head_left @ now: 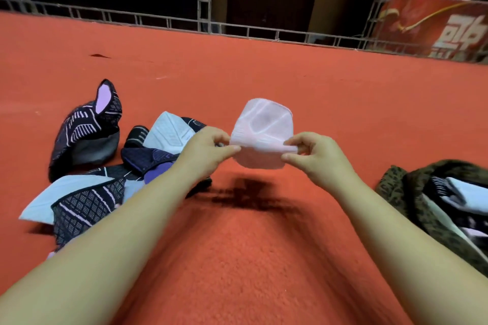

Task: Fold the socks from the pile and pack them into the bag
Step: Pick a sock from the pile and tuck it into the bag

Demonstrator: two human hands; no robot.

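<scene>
Both hands are raised over the red carpet (264, 74), holding one pale pink sock (262, 130) between them. Left hand (208, 152) is pinching the sock's left edge with thumb and curled fingers; right hand (314, 157) is pinching the right edge the same way. The sock is hanging clear of the carpet, doubled over into a short, rounded shape, and casting a dark shadow on the carpet below.

Sock pile (105, 166) is lying on the carpet to the left, partly behind the left forearm: dark patterned socks with pink and white lines, mixed with pale blue ones. One dark sock (87, 129) at the pile's far end is standing up, its pink lining showing.

Bag (412, 192), olive with a mottled pattern, is sitting open at the right edge of the view, well apart from the pile. Dark and pale socks are lying inside it.

A metal truss rail (184, 22) is running along the carpet's far edge, with a red banner (433, 24) behind it on the right.
</scene>
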